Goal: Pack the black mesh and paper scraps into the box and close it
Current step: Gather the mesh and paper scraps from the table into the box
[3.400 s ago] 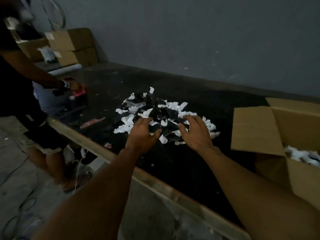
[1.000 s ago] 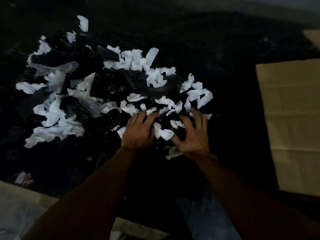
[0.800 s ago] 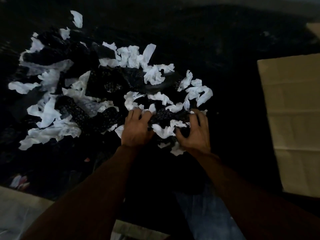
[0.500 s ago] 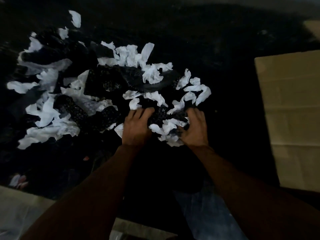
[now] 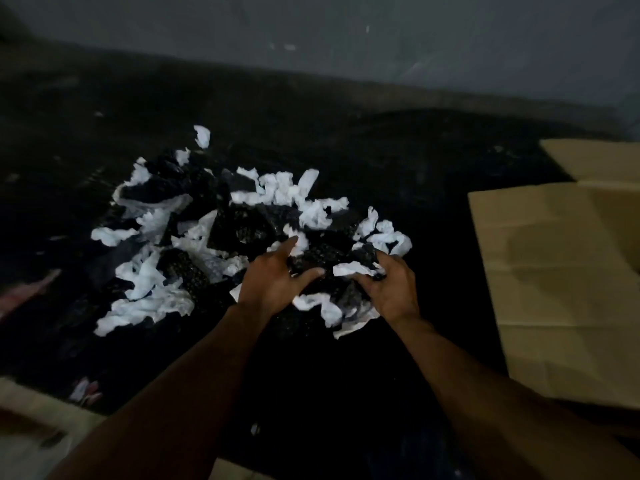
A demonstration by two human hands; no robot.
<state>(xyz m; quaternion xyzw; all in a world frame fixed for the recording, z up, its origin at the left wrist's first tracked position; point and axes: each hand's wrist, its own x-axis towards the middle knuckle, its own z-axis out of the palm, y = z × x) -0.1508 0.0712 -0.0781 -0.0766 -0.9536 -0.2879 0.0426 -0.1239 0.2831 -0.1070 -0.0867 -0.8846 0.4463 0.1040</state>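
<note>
Both halves of my grip are closed on one handful (image 5: 334,263). My left hand (image 5: 273,284) cups its left side with the thumb hooked over the dark netting, and my right hand (image 5: 393,291) has its fingers curled into the other side, white strips hanging out under the palm.

From the head view, the handful looks lifted just clear of the worktop (image 5: 398,157), though in this dim light I cannot tell whether its underside trails on the surface. Most of the job lies to my left. The black mesh (image 5: 247,226) sits in crumpled lumps among the paper scraps (image 5: 145,303), spread in a loose heap that touches the far side of what I hold. The box (image 5: 620,220) is off to my right, well apart from the heap, with one flap (image 5: 554,289) folded out flat toward me and its inside out of sight past the frame edge.

I judge this to be the gather-and-carry step, with plenty left to pack. To do it well I should press my palms toward each other so the springy mesh pins the light paper, and tuck the dangling strips in. Then I should lift straight up to break from the heap, travel over that flap, and let go only once low inside
</note>
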